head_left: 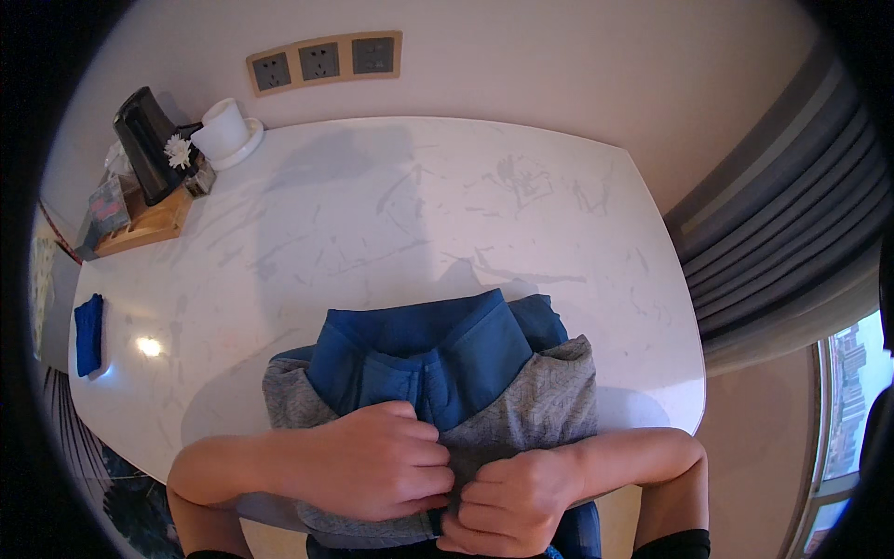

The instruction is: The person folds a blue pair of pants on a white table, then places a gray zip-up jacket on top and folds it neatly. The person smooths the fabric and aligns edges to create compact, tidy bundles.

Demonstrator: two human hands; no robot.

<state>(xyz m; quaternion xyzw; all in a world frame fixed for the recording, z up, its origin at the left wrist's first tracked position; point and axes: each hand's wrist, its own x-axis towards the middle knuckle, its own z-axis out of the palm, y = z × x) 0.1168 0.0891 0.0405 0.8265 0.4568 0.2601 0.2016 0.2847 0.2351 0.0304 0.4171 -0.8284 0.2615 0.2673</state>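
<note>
A grey and blue collared top (517, 405) lies at the table's near edge, its blue collar (372, 373) standing up and facing away from me. Both of my hands are at the middle of its front. My left hand (396, 461) has its fingers curled in a pinch on the front, just below the collar. Slightly lower and to the right, my right hand (512, 503) is closed on the fabric too. The fingertips and whatever small part they pinch are hidden. The garment's lower end hangs toward me beneath my hands.
The white marble-patterned table (345, 214) has rounded sides. At its far left stand a black kettle (147, 144), a wooden tray (144, 228), a white cup (222, 129) and a white flower (179, 151). A folded dark blue cloth (88, 335) lies at the left edge. Grey curtains (792, 224) hang right.
</note>
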